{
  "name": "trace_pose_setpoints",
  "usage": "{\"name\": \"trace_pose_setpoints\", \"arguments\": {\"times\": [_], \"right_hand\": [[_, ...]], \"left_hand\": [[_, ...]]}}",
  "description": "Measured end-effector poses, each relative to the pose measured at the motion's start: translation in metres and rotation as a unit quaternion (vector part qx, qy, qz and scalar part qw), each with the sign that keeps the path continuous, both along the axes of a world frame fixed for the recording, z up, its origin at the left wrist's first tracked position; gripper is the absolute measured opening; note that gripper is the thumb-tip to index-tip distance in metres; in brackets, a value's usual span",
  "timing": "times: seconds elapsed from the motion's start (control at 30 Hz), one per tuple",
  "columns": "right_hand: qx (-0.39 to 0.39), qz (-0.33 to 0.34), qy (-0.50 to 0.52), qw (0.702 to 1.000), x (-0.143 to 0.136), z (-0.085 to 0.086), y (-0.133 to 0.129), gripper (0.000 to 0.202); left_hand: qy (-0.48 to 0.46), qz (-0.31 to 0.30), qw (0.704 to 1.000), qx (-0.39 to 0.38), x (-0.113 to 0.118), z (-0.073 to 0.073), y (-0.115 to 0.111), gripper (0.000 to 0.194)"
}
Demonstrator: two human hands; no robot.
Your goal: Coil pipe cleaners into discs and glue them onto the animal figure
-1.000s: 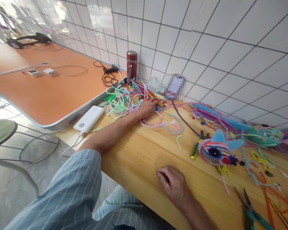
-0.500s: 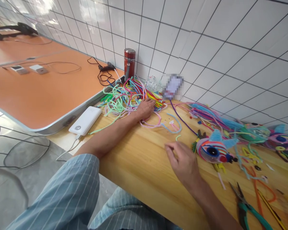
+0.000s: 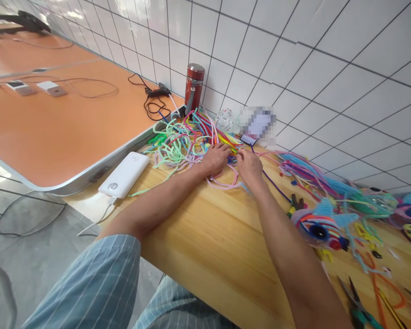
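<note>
A tangled pile of colourful pipe cleaners [image 3: 173, 148] lies against the tiled wall. My left hand [image 3: 216, 160] rests on the right part of the pile, fingers spread over the strands. Close beside it, my right hand [image 3: 249, 165] is at the pile's right end with its fingers pressed together; what they hold, if anything, is too small to make out. A pink pipe cleaner loop [image 3: 222, 185] lies on the wood just below both hands.
A red flask [image 3: 194, 89], a clear ball [image 3: 227, 119] and a phone [image 3: 258, 125] stand behind the pile. A white power bank [image 3: 124, 174] lies left. At right are a decorated fish [image 3: 318, 228], more pipe cleaners [image 3: 304, 171] and pliers [image 3: 356, 304].
My right hand has moved up and left from beside the fish to the pile, next to my left hand. My left hand stays on the pile. The view has shifted slightly.
</note>
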State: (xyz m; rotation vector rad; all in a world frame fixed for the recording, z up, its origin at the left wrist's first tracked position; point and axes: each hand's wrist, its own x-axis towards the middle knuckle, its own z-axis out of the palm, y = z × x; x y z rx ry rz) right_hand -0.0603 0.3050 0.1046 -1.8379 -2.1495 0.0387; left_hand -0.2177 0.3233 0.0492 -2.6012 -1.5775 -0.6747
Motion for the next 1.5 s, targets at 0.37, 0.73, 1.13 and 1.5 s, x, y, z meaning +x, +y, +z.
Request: {"name": "trace_pose_setpoints", "arguments": {"times": [0.37,0.73,1.13,1.5], "right_hand": [[-0.033,-0.051,-0.058,0.997,-0.01,-0.004,0.013,0.038],[-0.045,-0.018,-0.02,0.999,-0.009,-0.007,0.017,0.046],[-0.012,0.015,-0.009,1.0,-0.004,-0.003,-0.008,0.04],[-0.001,0.036,-0.001,0.999,-0.003,0.017,-0.041,0.037]], "left_hand": [[-0.003,-0.006,1.0,-0.015,0.0,0.002,-0.002,0.039],[0.0,0.015,1.0,-0.015,-0.002,0.005,-0.004,0.043],[-0.004,0.026,1.0,-0.011,-0.001,0.008,-0.004,0.038],[0.0,0.017,1.0,-0.017,-0.008,0.001,0.004,0.035]]}}
